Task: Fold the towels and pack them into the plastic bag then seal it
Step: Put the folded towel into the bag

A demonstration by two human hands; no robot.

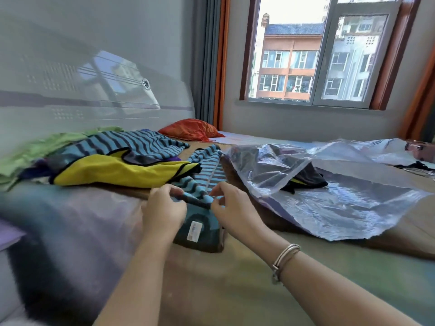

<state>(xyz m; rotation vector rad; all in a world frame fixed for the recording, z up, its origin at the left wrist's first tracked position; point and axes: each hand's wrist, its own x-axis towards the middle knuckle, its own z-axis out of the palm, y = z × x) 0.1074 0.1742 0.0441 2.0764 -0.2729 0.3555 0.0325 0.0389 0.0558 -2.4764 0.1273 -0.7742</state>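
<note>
A blue towel with dark stripes (204,168) lies stretched across the bed in front of me, its near end with a white label folded under. My left hand (162,209) pinches the near edge on the left. My right hand (231,208) pinches the same edge on the right. To the right lies a clear plastic bag (329,196), open at its near side, with a dark folded towel (306,178) inside. A pile of loose towels sits at the left: a yellow one (113,170), a second striped one (131,144) and a green one (35,149).
The bed (235,278) carries a headboard (70,78) along the left. An orange cushion (190,129) lies at the far end under the window (317,50). A second sheet of clear plastic (376,149) and a pink object (421,149) sit at the far right.
</note>
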